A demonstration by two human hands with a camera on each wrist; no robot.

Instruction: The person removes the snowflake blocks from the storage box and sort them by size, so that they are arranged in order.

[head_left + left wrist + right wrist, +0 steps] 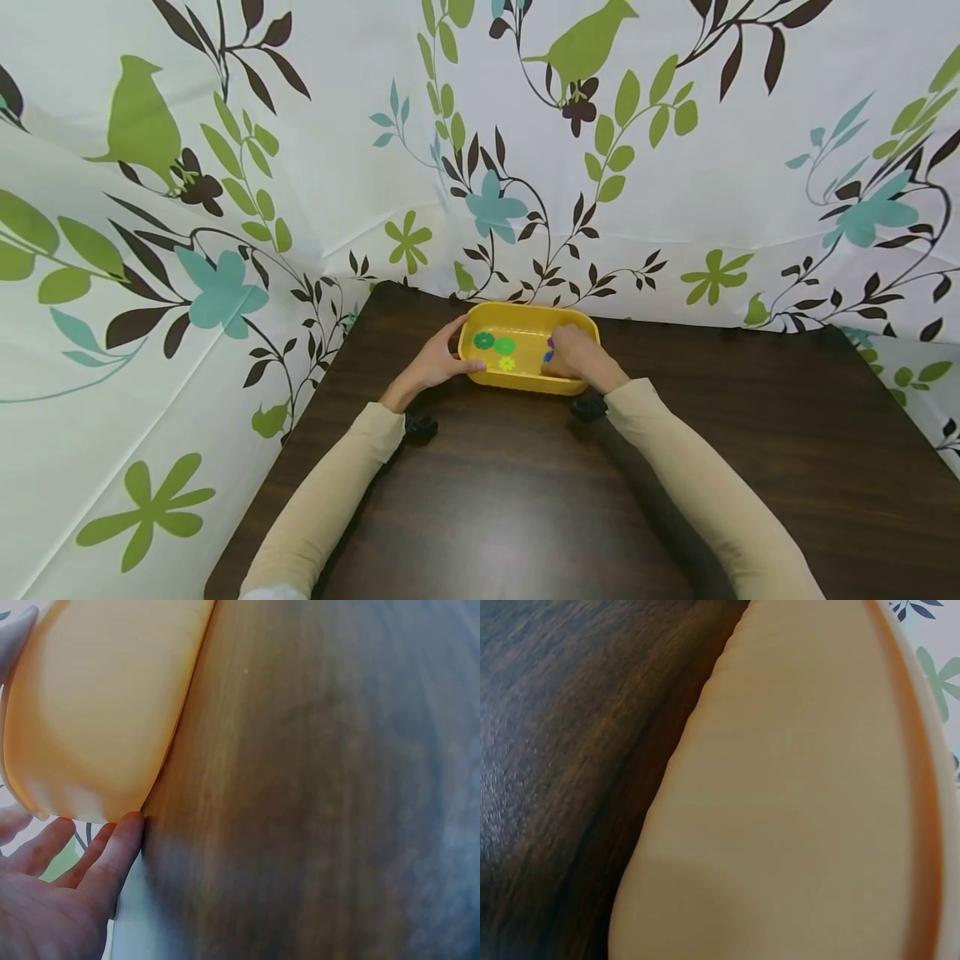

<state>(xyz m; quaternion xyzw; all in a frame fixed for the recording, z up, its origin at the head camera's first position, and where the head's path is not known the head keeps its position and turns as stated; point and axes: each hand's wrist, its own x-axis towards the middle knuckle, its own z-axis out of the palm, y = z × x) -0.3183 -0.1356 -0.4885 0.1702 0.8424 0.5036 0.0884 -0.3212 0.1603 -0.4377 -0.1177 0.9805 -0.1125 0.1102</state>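
Note:
A yellow plastic bin (522, 382) sits near the table's far edge, with small flower- or gear-shaped pieces inside. At its left end my left hand (438, 358) grips the wall, thumb along the front rim. In the left wrist view the left hand's fingers (112, 859) touch the bin's end (105, 712). My right hand (576, 354) reaches down into the bin's right side, beside a blue piece (548, 356) and a purple piece (551, 342); its fingertips are hidden. Dark green (484, 340), light green (505, 346) and yellow-green (507, 363) pieces lie in the left half.
The dark brown wooden table (480, 492) extends toward me and to both sides. A white cloth with leaves and birds (360, 167) hangs behind and to the left. The right wrist view shows mostly the bin's outer wall (795, 787). Black straps (588, 407) hang under both wrists.

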